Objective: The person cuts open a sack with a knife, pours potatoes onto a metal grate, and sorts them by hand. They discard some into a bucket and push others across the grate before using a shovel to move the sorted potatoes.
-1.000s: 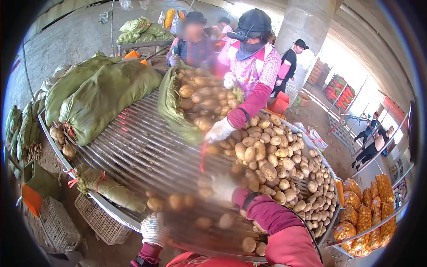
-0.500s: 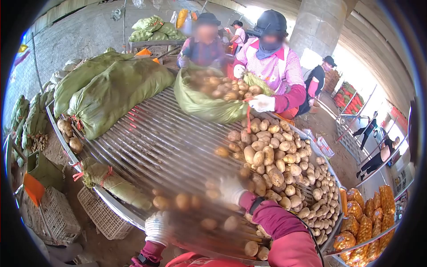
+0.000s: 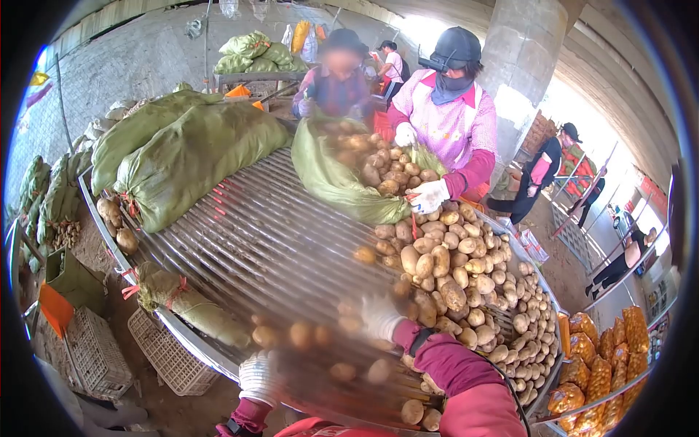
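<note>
My right hand (image 3: 380, 317), in a white glove, reaches over the slatted metal table (image 3: 244, 218) among loose potatoes (image 3: 453, 295). A haze blurs its fingers, and whether a potato is in them does not show. Just left of it lie several potatoes (image 3: 300, 335), also blurred. At the table's near edge is my left hand (image 3: 260, 377), gloved too, its fingertips lost in the same haze. Ahead, a co-worker's gloved hand (image 3: 428, 197) holds the edge of an open green sack (image 3: 320, 175) full of potatoes, which rests on the slats.
Closed green sacks (image 3: 204, 156) lie on the table's far left, and a rolled sack (image 3: 191, 302) along its left rim. Plastic crates (image 3: 171, 349) stand on the ground at left. Net bags of potatoes (image 3: 601, 371) stand at right. Two co-workers stand across the table.
The co-worker's hand and the open green sack's mouth have shifted slightly down in view. A person in the right background has changed posture. My hands stay nearly in place.
</note>
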A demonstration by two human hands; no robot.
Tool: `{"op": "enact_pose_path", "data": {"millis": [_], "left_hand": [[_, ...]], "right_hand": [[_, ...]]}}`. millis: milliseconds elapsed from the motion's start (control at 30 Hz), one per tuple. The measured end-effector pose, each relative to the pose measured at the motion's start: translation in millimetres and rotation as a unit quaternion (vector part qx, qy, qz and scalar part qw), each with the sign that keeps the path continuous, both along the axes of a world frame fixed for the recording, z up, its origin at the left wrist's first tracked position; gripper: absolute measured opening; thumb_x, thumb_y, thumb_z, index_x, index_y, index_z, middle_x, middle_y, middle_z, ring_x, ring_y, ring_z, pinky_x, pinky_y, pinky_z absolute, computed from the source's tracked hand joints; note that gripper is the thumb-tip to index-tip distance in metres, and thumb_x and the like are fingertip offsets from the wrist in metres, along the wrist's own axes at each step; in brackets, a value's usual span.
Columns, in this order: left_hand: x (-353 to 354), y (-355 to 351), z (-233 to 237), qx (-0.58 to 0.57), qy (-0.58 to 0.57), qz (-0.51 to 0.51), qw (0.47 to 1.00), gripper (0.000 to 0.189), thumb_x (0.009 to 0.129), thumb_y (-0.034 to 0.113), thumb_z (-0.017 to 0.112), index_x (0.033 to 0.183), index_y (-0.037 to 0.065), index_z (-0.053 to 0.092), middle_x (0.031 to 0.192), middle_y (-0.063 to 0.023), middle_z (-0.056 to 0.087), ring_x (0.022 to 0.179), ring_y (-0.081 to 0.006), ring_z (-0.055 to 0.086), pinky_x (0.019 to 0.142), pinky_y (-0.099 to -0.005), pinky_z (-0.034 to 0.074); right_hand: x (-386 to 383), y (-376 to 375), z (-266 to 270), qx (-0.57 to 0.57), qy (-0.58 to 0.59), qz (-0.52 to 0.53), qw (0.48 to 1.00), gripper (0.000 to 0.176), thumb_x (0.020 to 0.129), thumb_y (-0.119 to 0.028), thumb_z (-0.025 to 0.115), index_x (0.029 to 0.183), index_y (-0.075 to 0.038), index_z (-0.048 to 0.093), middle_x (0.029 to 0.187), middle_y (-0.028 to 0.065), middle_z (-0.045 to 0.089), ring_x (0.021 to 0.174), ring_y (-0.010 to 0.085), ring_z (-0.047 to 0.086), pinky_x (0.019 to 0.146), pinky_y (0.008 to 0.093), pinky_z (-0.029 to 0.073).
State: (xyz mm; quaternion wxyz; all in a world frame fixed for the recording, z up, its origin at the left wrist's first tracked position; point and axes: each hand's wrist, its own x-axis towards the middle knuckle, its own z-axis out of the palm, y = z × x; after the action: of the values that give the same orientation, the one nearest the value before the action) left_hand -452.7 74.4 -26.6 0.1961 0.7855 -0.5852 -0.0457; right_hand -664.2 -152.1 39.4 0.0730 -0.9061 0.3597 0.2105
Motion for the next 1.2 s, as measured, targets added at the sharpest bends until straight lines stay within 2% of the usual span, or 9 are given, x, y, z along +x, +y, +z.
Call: {"op": "enact_pose_path", "data": {"millis": [400,733,800,867,900,967,1033,1100,1200], "left_hand": [[0.2,-0.2,-3.3,0.005,-0.009,0.004,1.000,0.017,0.082,0.023,0.067,0.085,0.007,0.065,0.082,-0.0160,0.066,0.079,-0.0358,0.064,0.070,-0.0481,0.050],[0.3,-1.2,-4.7,0.011,-0.005,0.013,1.000,0.019,0.077,0.026,0.068,0.082,0.008,0.064,0.082,-0.0143,0.065,0.081,-0.0346,0.064,0.071,-0.0492,0.050],[2.3,0.7,-6.2,0.046,0.003,0.003,0.999,0.025,0.072,0.029,0.069,0.088,0.011,0.063,0.090,-0.0133,0.066,0.087,-0.0338,0.065,0.075,-0.0510,0.051],[4.7,0.7,-6.3,0.016,-0.012,0.015,1.000,0.020,0.077,0.025,0.069,0.087,0.008,0.064,0.086,-0.0151,0.066,0.083,-0.0355,0.064,0.074,-0.0498,0.050],[2.8,-0.1,-6.6,0.004,-0.019,0.002,1.000,0.019,0.080,0.023,0.068,0.086,0.006,0.064,0.084,-0.0160,0.065,0.081,-0.0363,0.064,0.073,-0.0491,0.050],[-0.1,0.1,-8.3,0.005,-0.028,-0.006,1.000,0.019,0.081,0.021,0.067,0.092,0.006,0.065,0.087,-0.0167,0.066,0.082,-0.0373,0.064,0.075,-0.0494,0.050],[2.6,-1.3,-16.4,0.000,-0.028,0.002,1.000,0.017,0.082,0.019,0.065,0.093,0.005,0.065,0.088,-0.0169,0.067,0.084,-0.0378,0.064,0.076,-0.0487,0.051],[3.1,-2.0,-15.1,0.009,-0.022,0.003,1.000,0.023,0.080,0.023,0.068,0.095,0.006,0.065,0.093,-0.0171,0.067,0.087,-0.0372,0.065,0.078,-0.0484,0.052],[-1.4,-3.5,-11.4,0.017,-0.026,0.012,0.999,0.025,0.079,0.024,0.068,0.097,0.007,0.065,0.094,-0.0168,0.067,0.087,-0.0369,0.066,0.077,-0.0479,0.053]], "right_hand": [[0.0,0.7,0.1,-0.009,-0.001,0.011,1.000,0.075,0.087,-0.062,0.055,0.152,-0.030,0.035,0.163,0.0130,0.018,0.146,0.0401,0.026,0.115,0.0657,0.022],[-7.0,-4.7,-19.0,-0.039,-0.043,0.034,0.998,0.078,0.083,-0.061,0.061,0.151,-0.032,0.036,0.155,0.0166,0.033,0.138,0.0407,0.038,0.109,0.0669,0.030],[-5.4,-0.6,-8.6,-0.032,-0.043,0.028,0.998,0.075,0.085,-0.057,0.061,0.150,-0.027,0.038,0.152,0.0169,0.036,0.136,0.0393,0.041,0.108,0.0636,0.033],[-5.5,5.6,6.3,-0.025,-0.043,0.045,0.998,0.072,0.086,-0.055,0.060,0.149,-0.025,0.040,0.150,0.0166,0.039,0.133,0.0389,0.044,0.106,0.0601,0.037],[-11.9,1.4,-13.6,-0.052,-0.126,0.047,0.990,0.071,0.086,-0.053,0.060,0.147,-0.022,0.043,0.146,0.0162,0.045,0.128,0.0375,0.048,0.103,0.0540,0.041],[-14.2,-2.4,0.5,-0.030,-0.175,0.051,0.983,0.068,0.086,-0.049,0.061,0.145,-0.019,0.045,0.139,0.0164,0.050,0.120,0.0351,0.053,0.097,0.0494,0.044],[-28.1,-34.1,8.6,-0.057,-0.245,0.020,0.968,0.059,0.089,-0.043,0.060,0.140,-0.016,0.048,0.131,0.0167,0.054,0.113,0.0340,0.056,0.093,0.0471,0.046],[-58.9,-90.9,17.1,-0.149,-0.278,-0.067,0.947,0.050,0.091,-0.038,0.058,0.134,-0.014,0.052,0.124,0.0170,0.057,0.106,0.0330,0.059,0.088,0.0449,0.049],[-141.6,-215.7,15.8,-0.284,-0.245,-0.211,0.902,0.037,0.095,-0.030,0.056,0.126,-0.010,0.057,0.112,0.0174,0.061,0.096,0.0314,0.064,0.082,0.0415,0.053]]}}
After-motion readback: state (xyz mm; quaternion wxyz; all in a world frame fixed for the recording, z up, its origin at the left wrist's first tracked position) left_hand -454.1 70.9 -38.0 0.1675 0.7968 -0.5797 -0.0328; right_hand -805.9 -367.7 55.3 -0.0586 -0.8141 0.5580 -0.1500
